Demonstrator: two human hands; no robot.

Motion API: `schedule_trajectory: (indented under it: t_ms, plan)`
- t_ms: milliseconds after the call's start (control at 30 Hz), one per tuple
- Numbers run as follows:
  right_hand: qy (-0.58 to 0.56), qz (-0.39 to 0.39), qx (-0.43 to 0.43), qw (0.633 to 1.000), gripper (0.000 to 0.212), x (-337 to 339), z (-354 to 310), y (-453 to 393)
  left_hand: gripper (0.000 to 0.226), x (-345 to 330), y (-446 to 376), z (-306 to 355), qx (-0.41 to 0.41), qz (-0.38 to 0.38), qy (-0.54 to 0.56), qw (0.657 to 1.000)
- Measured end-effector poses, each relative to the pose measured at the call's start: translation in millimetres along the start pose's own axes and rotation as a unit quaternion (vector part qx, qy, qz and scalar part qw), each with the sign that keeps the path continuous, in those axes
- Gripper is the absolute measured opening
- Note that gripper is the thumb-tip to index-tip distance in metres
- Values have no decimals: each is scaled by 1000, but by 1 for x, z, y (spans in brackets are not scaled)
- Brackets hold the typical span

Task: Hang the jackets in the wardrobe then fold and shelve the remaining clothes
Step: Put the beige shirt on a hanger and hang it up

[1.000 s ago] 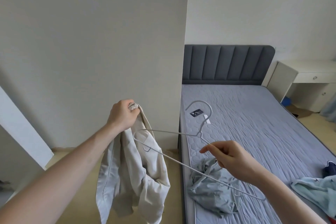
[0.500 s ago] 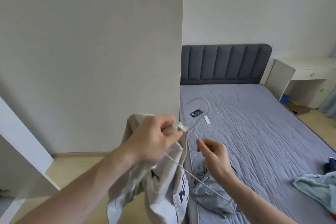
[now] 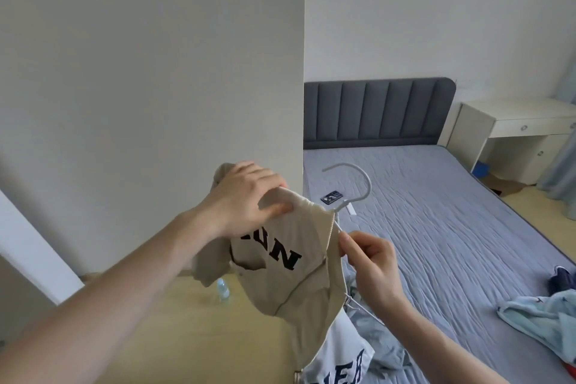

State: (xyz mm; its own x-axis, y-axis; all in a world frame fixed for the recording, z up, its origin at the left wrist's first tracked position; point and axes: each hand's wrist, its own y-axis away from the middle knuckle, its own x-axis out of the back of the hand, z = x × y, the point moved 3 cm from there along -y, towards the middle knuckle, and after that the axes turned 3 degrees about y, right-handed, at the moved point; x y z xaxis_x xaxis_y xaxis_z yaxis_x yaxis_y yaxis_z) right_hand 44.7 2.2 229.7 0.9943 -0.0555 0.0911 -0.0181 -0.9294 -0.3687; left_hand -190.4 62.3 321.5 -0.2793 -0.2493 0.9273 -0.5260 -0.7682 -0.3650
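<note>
Beige cotton dominates the near view: 1 soft, creased jacket point(image 3: 293, 274) with bold black block letters hangs in mid-air beside the bed, bunched at its shoulder. At far left a flat white panel point(image 3: 28, 246) slants past a smooth pale wall point(image 3: 149, 72). Below lies glossy yellowish floor point(image 3: 187, 337), where 1 small clear plastic bottle point(image 3: 222, 289) stands near the wall. The left hand point(image 3: 246, 199) is closed around the jacket's ribbed collar and shoulder, pressing the fabric over the arm of 1 thin white hanger point(image 3: 358, 187), whose rounded hook curves up above the collar. The right hand point(image 3: 371, 262) pinches the hanger's slim wire just under the neck, thumb and forefinger shut on it. Behind the hands stretches the bed point(image 3: 436, 227), its blue-grey quilted mattress cover puckered in a stitched pattern, backed by 1 padded dark grey headboard point(image 3: 374, 112) with vertical channels. On the mattress rest 1 small dark flat rectangular item point(image 3: 332, 196), 1 crumpled grey-blue garment point(image 3: 380, 346) at the near edge, 1 light blue garment point(image 3: 542, 318) and 1 dark navy piece point(image 3: 561, 279) at right. Furthest right stands 1 cream desk point(image 3: 514, 131) with round knobs; its tabletop is smooth.
</note>
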Motion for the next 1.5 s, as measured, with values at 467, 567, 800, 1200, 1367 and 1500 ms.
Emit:
schedule_trajectory:
  t_ms: [467,567,800,1200,1367,1500]
  plan:
    - [147,16,48,988,15,22,45,57,63,-19,-28,-24,50,91,41,994]
    - [180,-15,-141,973,26,12,88,63,48,-12,-30,-22,51,110,40,992]
    - [240,-109,-241,934,9,-9,128,51,51,9,-26,-23,57,147,42,987]
    - [58,37,-241,968,23,102,97,-53,65,15,18,-70,113,37,196,973]
    - [89,38,-191,977,25,118,40,-103,67,5,20,-77,117,-15,124,985]
    - [119,51,-149,980,24,118,-17,-124,64,-5,21,-82,119,-16,48,992]
